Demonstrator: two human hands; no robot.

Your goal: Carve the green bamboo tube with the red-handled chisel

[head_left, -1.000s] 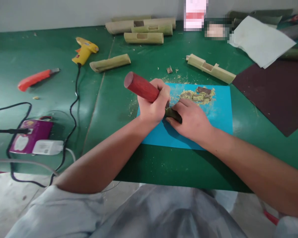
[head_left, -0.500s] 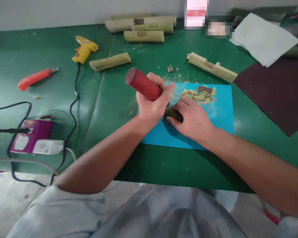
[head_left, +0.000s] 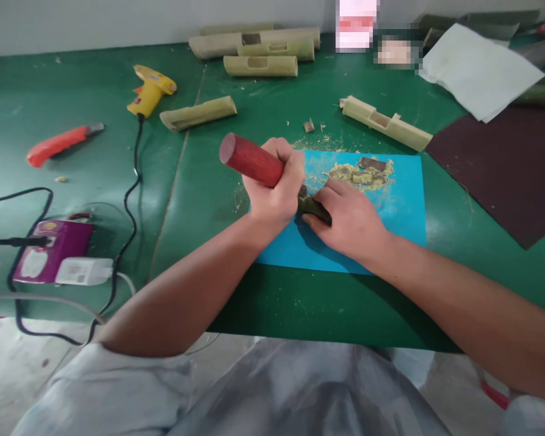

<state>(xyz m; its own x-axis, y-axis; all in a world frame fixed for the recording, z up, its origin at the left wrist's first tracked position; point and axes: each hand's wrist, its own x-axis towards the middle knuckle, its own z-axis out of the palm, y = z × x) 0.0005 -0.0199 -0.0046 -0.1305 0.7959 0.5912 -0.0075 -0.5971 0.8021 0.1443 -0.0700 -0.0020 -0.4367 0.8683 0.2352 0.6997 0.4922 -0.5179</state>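
Note:
My left hand is wrapped round the red wooden handle of a tool, whose working end is hidden behind the fingers. My right hand presses a small dark green bamboo piece down on the blue mat, fingers closed over it. The tool's tip meets the piece between the two hands. A heap of yellowish shavings with dark scraps lies on the mat just beyond my right hand.
The green table carries a yellow glue gun with black cord, a red utility knife, a purple power strip, several cut bamboo tubes, a notched bamboo piece, dark sandpaper and white sheets.
My left thumb, lifted off the handle half a second ago, has closed round it again and the handle has dropped slightly. My right hand and the bamboo piece stay put.

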